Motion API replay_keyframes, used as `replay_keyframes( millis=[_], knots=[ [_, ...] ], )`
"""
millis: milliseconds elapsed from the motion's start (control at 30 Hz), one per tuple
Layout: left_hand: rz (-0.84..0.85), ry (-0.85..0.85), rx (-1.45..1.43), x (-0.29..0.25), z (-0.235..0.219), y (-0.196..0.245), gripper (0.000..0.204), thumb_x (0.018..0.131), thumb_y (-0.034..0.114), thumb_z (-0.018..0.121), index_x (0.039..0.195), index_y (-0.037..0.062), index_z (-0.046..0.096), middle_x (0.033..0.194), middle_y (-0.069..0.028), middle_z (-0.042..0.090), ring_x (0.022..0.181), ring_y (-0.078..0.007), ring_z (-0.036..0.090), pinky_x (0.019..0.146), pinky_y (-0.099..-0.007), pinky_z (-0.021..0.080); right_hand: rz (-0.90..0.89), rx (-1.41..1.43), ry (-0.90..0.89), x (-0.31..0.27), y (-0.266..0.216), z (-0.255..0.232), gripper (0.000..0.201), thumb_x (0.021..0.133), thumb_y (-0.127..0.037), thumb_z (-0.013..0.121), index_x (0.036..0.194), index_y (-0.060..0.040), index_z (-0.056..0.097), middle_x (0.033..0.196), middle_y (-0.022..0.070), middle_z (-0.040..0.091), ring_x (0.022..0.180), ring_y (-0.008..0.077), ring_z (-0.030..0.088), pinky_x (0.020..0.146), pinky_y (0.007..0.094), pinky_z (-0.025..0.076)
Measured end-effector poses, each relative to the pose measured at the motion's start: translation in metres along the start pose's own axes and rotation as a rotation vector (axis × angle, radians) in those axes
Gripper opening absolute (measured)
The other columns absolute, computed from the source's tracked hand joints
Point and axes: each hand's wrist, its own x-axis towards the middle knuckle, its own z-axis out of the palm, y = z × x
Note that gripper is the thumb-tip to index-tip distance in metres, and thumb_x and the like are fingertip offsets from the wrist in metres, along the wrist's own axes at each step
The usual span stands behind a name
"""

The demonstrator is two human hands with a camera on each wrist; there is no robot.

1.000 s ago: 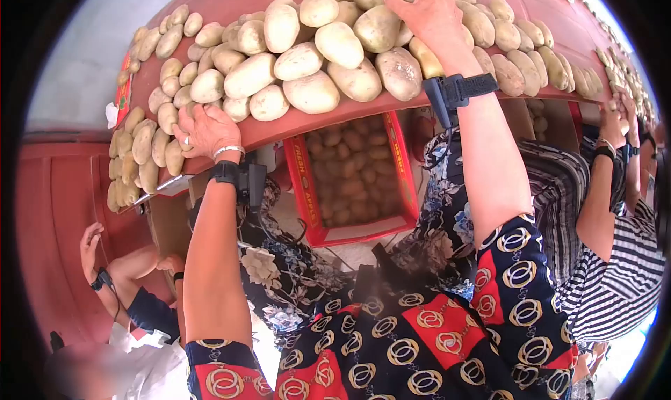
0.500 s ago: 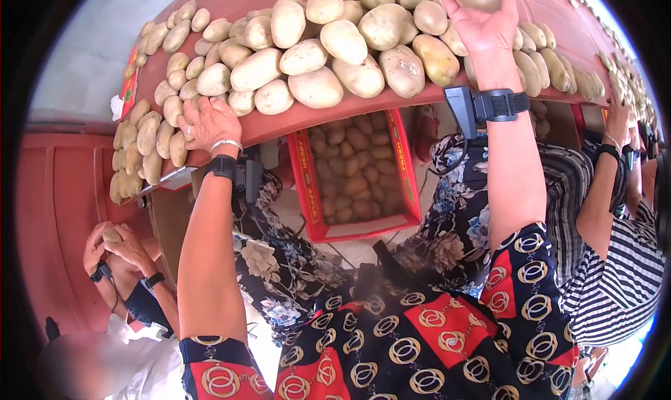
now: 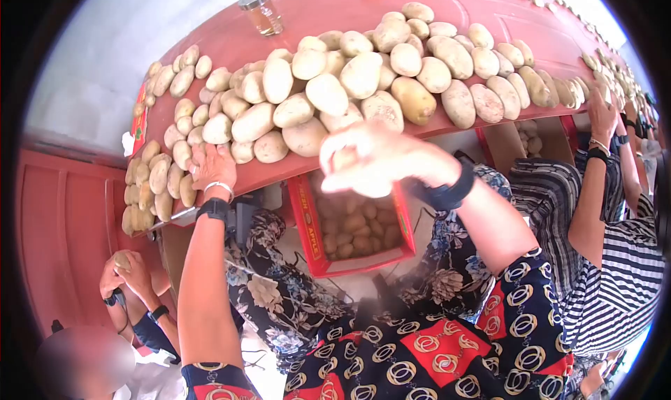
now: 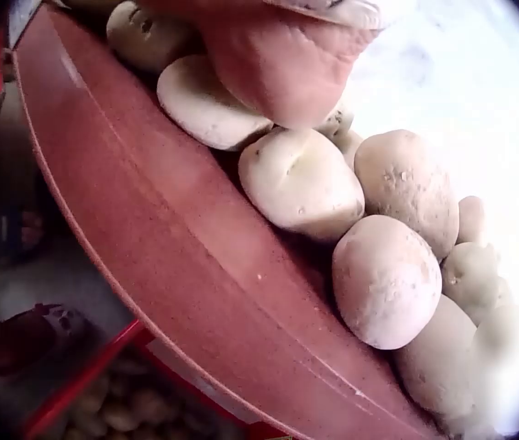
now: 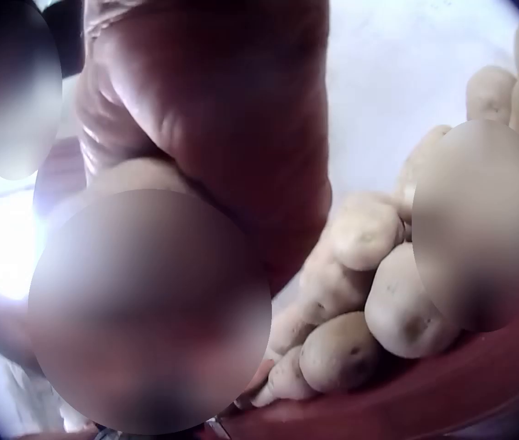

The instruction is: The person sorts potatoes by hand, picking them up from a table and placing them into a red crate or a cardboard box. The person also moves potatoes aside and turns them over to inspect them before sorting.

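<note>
My right hand (image 3: 381,159), blurred by motion, is raised in front of the table edge, over the far end of the red box. Its fingers curl round a potato (image 5: 140,172), mostly hidden by the hand and a blurred patch in the right wrist view. My left hand (image 3: 215,168) rests with its fingers against the potatoes at the table's near edge. In the left wrist view the heel of that hand (image 4: 282,78) lies close over potatoes (image 4: 301,183). A long heap of potatoes (image 3: 272,82) covers the near side of the red table (image 3: 391,2).
Below the table edge stands a red box (image 3: 305,225) of potatoes, between the knees. A lidded glass jar (image 3: 264,16) stands behind the heap. At lower left another person's hands (image 3: 129,278) hold a potato. On the right, a person in stripes (image 3: 611,281) reaches to the table.
My right hand took a potato from the heap's right side and came back left and towards me. My left hand stayed at the table edge. The view tilted up, showing the whole jar.
</note>
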Motion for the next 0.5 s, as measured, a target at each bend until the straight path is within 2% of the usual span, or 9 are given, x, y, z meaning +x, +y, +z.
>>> replay_keyframes(
  millis=[100, 167, 233, 267, 300, 333, 367, 433, 500],
  knots=[
    [0.069, -0.078, 0.094, 0.025, 0.012, -0.016, 0.049, 0.092, 0.044, 0.032, 0.133, 0.0185, 0.043, 0.15, -0.0091, 0.021, 0.132, -0.0399, 0.025, 0.093, -0.0629, 0.037, -0.123, -0.334, -0.14, 0.013, 0.023, 0.01, 0.025, 0.074, -0.021, 0.073, 0.08, -0.0001, 0.062, 0.067, 0.0066, 0.063, 0.062, 0.0175, 0.059, 0.058, 0.0312, 0.047],
    [0.09, -0.144, 0.095, 0.03, 0.014, -0.02, 0.049, 0.092, 0.044, 0.031, 0.133, 0.0191, 0.043, 0.149, -0.0108, 0.022, 0.133, -0.0403, 0.023, 0.096, -0.0638, 0.033, -0.024, -0.464, -0.169, 0.014, 0.023, 0.009, 0.021, 0.075, -0.02, 0.071, 0.081, -0.003, 0.06, 0.065, 0.0052, 0.058, 0.059, 0.013, 0.054, 0.055, 0.0294, 0.047],
    [0.154, -0.122, 0.104, 0.037, 0.018, -0.021, 0.05, 0.093, 0.042, 0.029, 0.134, 0.0183, 0.042, 0.149, -0.0108, 0.022, 0.135, -0.0402, 0.018, 0.101, -0.0627, 0.026, -0.247, -0.38, -0.07, 0.018, 0.029, 0.002, 0.019, 0.077, -0.021, 0.069, 0.083, -0.0043, 0.061, 0.069, 0.0052, 0.062, 0.065, 0.0124, 0.059, 0.06, 0.0294, 0.048],
    [0.201, -0.197, 0.117, 0.041, 0.019, -0.023, 0.051, 0.092, 0.041, 0.029, 0.135, 0.0157, 0.042, 0.149, -0.0108, 0.023, 0.136, -0.0394, 0.018, 0.103, -0.0601, 0.023, -0.179, -0.402, 0.054, 0.015, 0.03, -0.009, 0.02, 0.076, -0.022, 0.068, 0.085, -0.0047, 0.064, 0.08, 0.0101, 0.066, 0.074, 0.0205, 0.063, 0.068, 0.0324, 0.05],
    [0.248, -0.271, 0.133, 0.038, 0.004, -0.02, 0.051, 0.092, 0.039, 0.03, 0.135, 0.0131, 0.041, 0.149, -0.0109, 0.024, 0.136, -0.0385, 0.017, 0.105, -0.0575, 0.02, -0.323, -0.414, 0.212, 0.014, 0.032, -0.022, 0.017, 0.076, -0.02, 0.067, 0.087, -0.0066, 0.064, 0.079, 0.0087, 0.065, 0.075, 0.0196, 0.063, 0.069, 0.0318, 0.05],
    [0.353, -0.385, 0.241, 0.014, -0.04, 0.0, 0.058, 0.09, 0.042, 0.032, 0.135, 0.0073, 0.04, 0.148, -0.0167, 0.023, 0.136, -0.0383, 0.02, 0.107, -0.0535, 0.019, -0.314, -0.373, 0.462, 0.006, 0.018, -0.029, 0.014, 0.076, -0.018, 0.066, 0.086, -0.0081, 0.063, 0.078, 0.0076, 0.064, 0.076, 0.0186, 0.063, 0.068, 0.031, 0.049],
    [0.346, -0.399, 0.249, 0.031, -0.021, -0.015, 0.058, 0.09, 0.042, 0.032, 0.135, 0.0073, 0.04, 0.148, -0.0167, 0.023, 0.136, -0.0383, 0.02, 0.107, -0.0535, 0.019, -0.55, -0.388, 0.728, 0.022, 0.044, -0.054, 0.01, 0.077, -0.016, 0.064, 0.085, -0.0089, 0.063, 0.077, 0.0072, 0.064, 0.076, 0.018, 0.062, 0.068, 0.0303, 0.049],
    [0.392, -0.31, 0.131, 0.077, 0.037, -0.05, 0.065, 0.086, 0.047, 0.033, 0.135, 0.005, 0.04, 0.148, -0.0232, 0.02, 0.135, -0.0401, 0.022, 0.108, -0.0523, 0.016, -0.458, -0.445, 1.043, 0.018, 0.054, -0.093, 0.014, 0.077, -0.014, 0.063, 0.089, -0.0076, 0.063, 0.089, 0.0114, 0.065, 0.084, 0.0227, 0.064, 0.074, 0.0332, 0.05],
    [0.264, -0.387, 0.046, 0.057, 0.002, -0.03, 0.069, 0.084, 0.051, 0.033, 0.136, 0.0056, 0.039, 0.147, -0.0269, 0.017, 0.135, -0.0427, 0.022, 0.109, -0.0531, 0.013, -0.406, -0.645, 1.157, 0.012, 0.047, -0.104, 0.024, 0.075, -0.017, 0.062, 0.097, -0.007, 0.063, 0.095, 0.0152, 0.065, 0.091, 0.0286, 0.063, 0.08, 0.0375, 0.05]
  ],
)
